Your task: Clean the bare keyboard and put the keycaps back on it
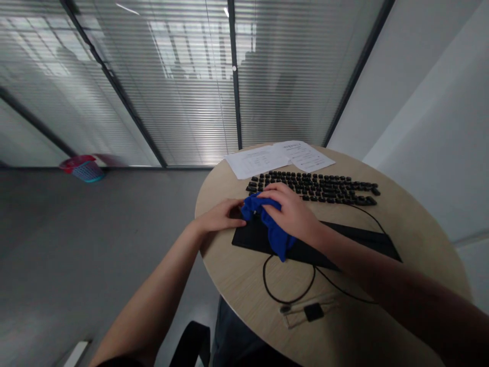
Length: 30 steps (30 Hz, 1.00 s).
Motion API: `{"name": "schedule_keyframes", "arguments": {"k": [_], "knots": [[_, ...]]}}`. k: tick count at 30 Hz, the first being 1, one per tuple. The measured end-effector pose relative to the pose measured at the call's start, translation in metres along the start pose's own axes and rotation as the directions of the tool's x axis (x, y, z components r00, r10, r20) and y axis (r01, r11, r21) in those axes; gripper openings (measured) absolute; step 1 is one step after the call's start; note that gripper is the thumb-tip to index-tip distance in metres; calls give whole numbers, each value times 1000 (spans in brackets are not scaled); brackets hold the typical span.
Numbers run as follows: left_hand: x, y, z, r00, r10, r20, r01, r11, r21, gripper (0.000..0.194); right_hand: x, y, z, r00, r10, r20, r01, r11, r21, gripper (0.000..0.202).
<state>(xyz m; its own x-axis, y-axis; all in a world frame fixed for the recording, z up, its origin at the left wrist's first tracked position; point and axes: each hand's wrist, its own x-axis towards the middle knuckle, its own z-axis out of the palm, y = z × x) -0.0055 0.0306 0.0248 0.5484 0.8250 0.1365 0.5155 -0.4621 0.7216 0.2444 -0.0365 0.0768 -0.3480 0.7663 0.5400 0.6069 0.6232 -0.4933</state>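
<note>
A black keyboard base lies on the round table, with part of it hidden under my right hand and forearm. My right hand is closed on a bunched blue cloth, pressed against the base's left part; the cloth's tail hangs over its near edge. At the base's left end, my left hand grips the corner between thumb and fingers. Just beyond are several loose black keycaps, set out in rows. A black cable loops in front of the base.
Printed sheets lie at the far side of the wooden table. Near its front edge are a thin tool with a dark head and a small black piece. A red and blue basket stands on the floor by the blinds.
</note>
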Motion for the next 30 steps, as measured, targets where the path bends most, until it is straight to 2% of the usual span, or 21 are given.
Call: {"name": "schedule_keyframes", "arguments": {"k": [2, 5, 9, 14, 18, 22, 26, 30], "knots": [[4, -5, -1, 999, 45, 29, -45, 999, 25, 58, 6, 10, 28, 996, 12, 85, -13, 1000, 3, 32], [5, -12, 3, 993, 111, 47, -114, 991, 69, 55, -1, 18, 50, 967, 8, 253, 24, 992, -120, 45], [5, -20, 8, 987, 154, 53, -159, 982, 101, 52, -12, 15, 57, 966, 4, 260, 77, 950, -301, 43], [6, -22, 7, 984, 165, 64, -172, 979, 113, 53, -12, 17, 50, 964, -22, 265, 105, 947, -305, 41], [5, -22, 7, 983, 167, 71, -175, 977, 121, 55, -22, 29, 31, 961, -34, 275, 114, 953, -280, 41], [6, -19, 5, 980, 178, 94, -188, 976, 111, 58, -50, 44, -3, 949, -2, 316, 107, 944, -314, 42], [8, -18, 2, 977, 185, 105, -196, 976, 99, 57, -91, 57, -42, 951, 124, 285, 4, 913, -408, 44], [10, -18, 1, 978, 174, 114, -186, 977, 103, 55, -141, 75, -84, 940, 273, 206, -125, 834, -538, 45]]}}
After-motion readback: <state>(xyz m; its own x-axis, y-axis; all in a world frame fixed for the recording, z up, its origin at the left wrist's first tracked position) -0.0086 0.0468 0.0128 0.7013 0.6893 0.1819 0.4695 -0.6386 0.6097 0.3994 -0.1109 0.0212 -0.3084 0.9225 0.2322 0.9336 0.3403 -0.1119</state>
